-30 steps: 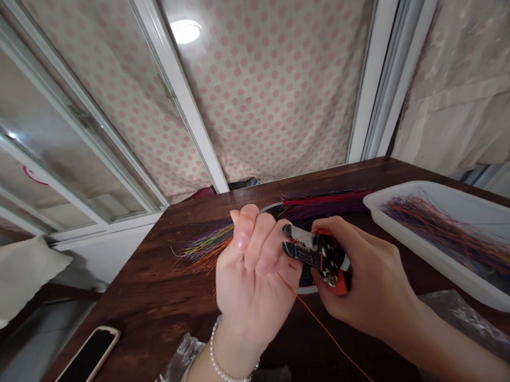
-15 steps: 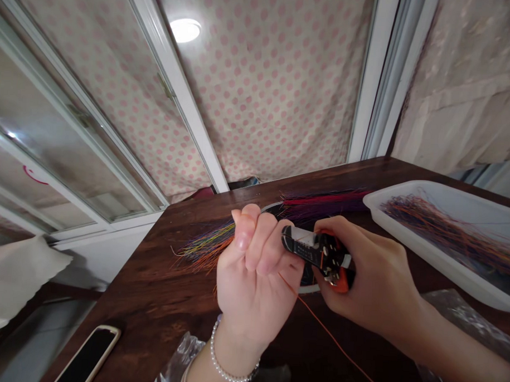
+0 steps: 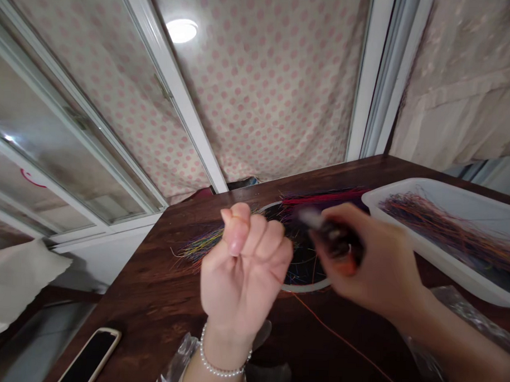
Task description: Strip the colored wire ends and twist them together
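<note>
My left hand [image 3: 246, 263] is a closed fist, palm side toward me, with a beaded bracelet at the wrist. A thin orange wire [image 3: 325, 325] runs from its lower right edge down to the bottom right; the part inside the fist is hidden. My right hand [image 3: 378, 268] grips a wire stripper [image 3: 340, 247] with orange and black handles, blurred by motion, its jaws a short way right of the fist. Below and behind both hands lies a round, light-rimmed dish [image 3: 305, 288] with bits of wire in it.
Bundles of coloured wires lie left [image 3: 203, 246] and behind [image 3: 317, 197] the dish. A white bin [image 3: 436, 270] of wires stands at the right. A phone [image 3: 88, 357] lies front left, and clear plastic [image 3: 447, 309] sits near my right forearm.
My left fist has shifted slightly left, uncovering more of the dish. The wire stripper has come away from it to the right, and the orange wire no longer crosses the palm.
</note>
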### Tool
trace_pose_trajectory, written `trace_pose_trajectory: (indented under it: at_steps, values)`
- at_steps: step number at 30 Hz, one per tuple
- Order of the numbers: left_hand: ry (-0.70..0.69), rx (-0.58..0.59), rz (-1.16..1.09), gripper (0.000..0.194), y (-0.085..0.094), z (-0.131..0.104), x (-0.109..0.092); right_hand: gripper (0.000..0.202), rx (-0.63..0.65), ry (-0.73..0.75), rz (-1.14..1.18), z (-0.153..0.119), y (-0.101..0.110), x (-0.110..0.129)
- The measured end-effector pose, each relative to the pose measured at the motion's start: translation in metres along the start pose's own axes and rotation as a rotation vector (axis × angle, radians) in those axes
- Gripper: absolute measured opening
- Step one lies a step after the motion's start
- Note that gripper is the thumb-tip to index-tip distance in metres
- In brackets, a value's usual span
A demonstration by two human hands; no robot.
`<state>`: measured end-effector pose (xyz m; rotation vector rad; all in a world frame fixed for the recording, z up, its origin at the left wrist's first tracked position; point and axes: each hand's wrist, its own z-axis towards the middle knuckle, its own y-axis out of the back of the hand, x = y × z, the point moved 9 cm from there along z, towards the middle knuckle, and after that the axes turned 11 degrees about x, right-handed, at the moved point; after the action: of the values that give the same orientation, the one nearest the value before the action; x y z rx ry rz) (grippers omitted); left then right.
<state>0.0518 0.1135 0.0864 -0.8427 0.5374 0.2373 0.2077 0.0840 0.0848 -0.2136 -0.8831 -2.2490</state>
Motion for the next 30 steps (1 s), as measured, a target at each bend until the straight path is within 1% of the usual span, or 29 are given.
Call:
trace_pose_trajectory:
  at_steps: [1, 2, 3, 4, 5, 6, 8, 9, 11, 13, 14, 16, 19, 21, 26, 28, 30]
  values:
    - [-0.053, -0.018, 0.021, 0.046, 0.003, -0.001, -0.010, 0.007, -0.066, -0.101, 0.052, 0.000, 0.013, -0.017]
    - [-0.123, -0.037, 0.041, 0.044, 0.007, -0.003, -0.022, 0.014, -0.136, -0.220, 0.063, -0.002, 0.026, -0.034]
    - [-0.201, -0.036, 0.062, 0.043, 0.008, -0.005, -0.035, 0.014, -0.275, -0.322, 0.027, -0.008, 0.044, -0.047]
    - [-0.252, -0.039, 0.071, 0.042, 0.010, -0.006, -0.043, 0.016, -0.302, -0.360, 0.028, -0.010, 0.052, -0.054]
    - [-0.278, -0.036, 0.073, 0.042, 0.011, -0.007, -0.048, 0.015, -0.264, -0.349, 0.032, -0.007, 0.052, -0.056]
    - [-0.286, -0.029, 0.068, 0.042, 0.012, -0.007, -0.050, 0.012, -0.209, -0.300, 0.056, -0.004, 0.047, -0.052]
    - [-0.253, -0.027, 0.041, 0.043, 0.013, -0.005, -0.044, 0.012, -0.047, -0.162, 0.125, 0.003, 0.025, -0.034]
    - [-0.230, -0.032, 0.024, 0.044, 0.013, -0.004, -0.039, 0.013, 0.013, -0.115, 0.146, 0.005, 0.013, -0.025]
    - [-0.195, -0.049, -0.012, 0.046, 0.014, -0.002, -0.029, 0.011, 0.139, -0.074, 0.185, 0.006, -0.012, -0.012]
    - [-0.171, -0.059, -0.038, 0.047, 0.014, -0.002, -0.022, 0.006, 0.255, -0.070, 0.212, 0.004, -0.034, -0.005]
    - [-0.164, -0.057, -0.049, 0.048, 0.014, -0.002, -0.020, 0.006, 0.313, -0.075, 0.214, 0.003, -0.043, -0.003]
    - [-0.149, -0.041, -0.070, 0.048, 0.012, -0.003, -0.017, 0.014, 0.452, -0.117, 0.163, -0.001, -0.061, -0.006]
    - [-0.130, -0.012, -0.097, 0.046, 0.010, -0.003, -0.016, 0.022, 0.768, -0.194, -0.065, -0.016, -0.097, -0.018]
    - [-0.130, 0.005, -0.094, 0.045, 0.009, -0.002, -0.017, 0.026, 0.943, -0.192, -0.197, -0.028, -0.122, -0.027]
    - [-0.163, 0.051, 0.001, 0.040, 0.008, 0.000, -0.027, 0.029, 1.130, -0.140, -0.272, -0.051, -0.175, -0.043]
    - [-0.153, 0.067, 0.114, 0.037, 0.009, 0.001, -0.031, 0.033, 1.184, -0.137, -0.303, -0.061, -0.188, -0.049]
    - [-0.133, 0.067, 0.302, 0.034, 0.011, 0.001, -0.034, 0.038, 1.215, -0.141, -0.337, -0.069, -0.197, -0.053]
